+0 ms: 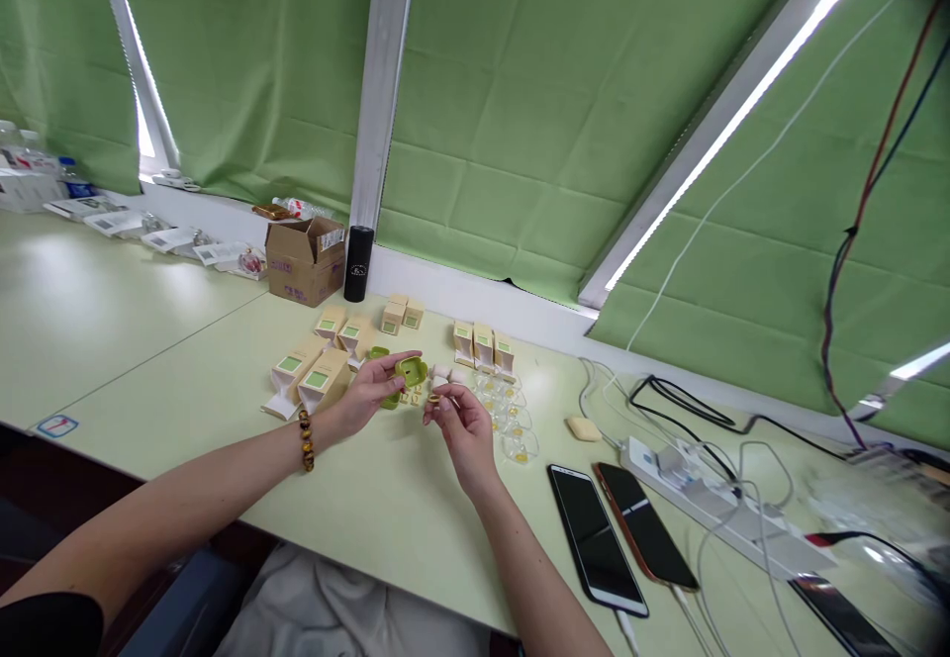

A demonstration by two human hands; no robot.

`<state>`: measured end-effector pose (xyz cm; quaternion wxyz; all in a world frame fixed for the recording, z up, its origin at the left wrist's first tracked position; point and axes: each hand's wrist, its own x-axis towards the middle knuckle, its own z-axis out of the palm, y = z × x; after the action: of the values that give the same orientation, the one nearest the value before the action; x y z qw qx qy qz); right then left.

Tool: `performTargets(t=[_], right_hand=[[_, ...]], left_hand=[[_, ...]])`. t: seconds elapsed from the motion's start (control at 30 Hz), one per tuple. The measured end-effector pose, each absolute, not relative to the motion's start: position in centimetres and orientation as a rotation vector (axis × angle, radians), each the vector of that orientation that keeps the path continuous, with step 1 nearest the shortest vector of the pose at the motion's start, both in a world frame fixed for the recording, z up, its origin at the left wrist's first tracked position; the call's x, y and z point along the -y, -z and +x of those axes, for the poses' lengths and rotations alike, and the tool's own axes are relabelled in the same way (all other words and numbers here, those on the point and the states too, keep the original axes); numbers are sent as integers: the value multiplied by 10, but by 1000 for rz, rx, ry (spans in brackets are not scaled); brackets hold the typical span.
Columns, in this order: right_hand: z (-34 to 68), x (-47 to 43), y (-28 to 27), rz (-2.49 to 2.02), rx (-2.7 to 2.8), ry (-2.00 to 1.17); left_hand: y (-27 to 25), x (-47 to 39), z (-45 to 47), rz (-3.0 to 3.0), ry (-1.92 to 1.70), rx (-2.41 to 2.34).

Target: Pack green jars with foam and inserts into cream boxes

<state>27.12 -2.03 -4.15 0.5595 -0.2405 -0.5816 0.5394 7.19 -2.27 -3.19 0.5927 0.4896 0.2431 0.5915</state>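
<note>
Case (412, 371), green, is mid-frame, up off the table (416, 528) in L hand (377, 382): fingers narrow on its rim, open side roughly facing cam. R hand (467, 429) is just right of it, thumb + index nearly meeting, pinching a yellowish bit (434, 398), too small to ID.

Risks, imo:
- Case grip looks edge-only. If the thumb eases off, case tips & drops near the loose bits (416, 395) just below, scattering them.
- Yellowish bit is tiny w/ little to hold. A slip = lost among the loose bits, or bounced twd bottom of frame, into the lap (356, 608).
- Clear cups (522, 444) sit just right of R hand, edges hard to see. Knuckles swinging right cd knock them out of line. Yellow spots show there; can't tell if in or under.
- Bracelet (306, 439) on L wrist is close to the open cartons (325, 380), left of centre. Arm pulled back = poss snag on a flap.
- Phones (598, 540) lower right, near R forearm. Wide elbow cd shove one or tug its cord. Low prob.
</note>
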Motion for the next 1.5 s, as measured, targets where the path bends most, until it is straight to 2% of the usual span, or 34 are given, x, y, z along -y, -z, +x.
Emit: performTargets(t=[0.3, 0.47, 1.0, 1.27, 1.5], right_hand=[[275, 18, 39, -570, 1283, -1259], [277, 20, 37, -646, 1319, -1150], [277, 33, 35, -690, 1677, -342], [278, 28, 42, -575, 1804, -28], [279, 30, 40, -696, 1837, 115]], left_hand=[[35, 24, 74, 1232, -1384, -640], [31, 28, 79, 1289, -1413, -651], [32, 28, 86, 1468, -1382, -764], [36, 31, 91, 1552, -1385, -821], [36, 35, 91, 1641, -1404, -892]])
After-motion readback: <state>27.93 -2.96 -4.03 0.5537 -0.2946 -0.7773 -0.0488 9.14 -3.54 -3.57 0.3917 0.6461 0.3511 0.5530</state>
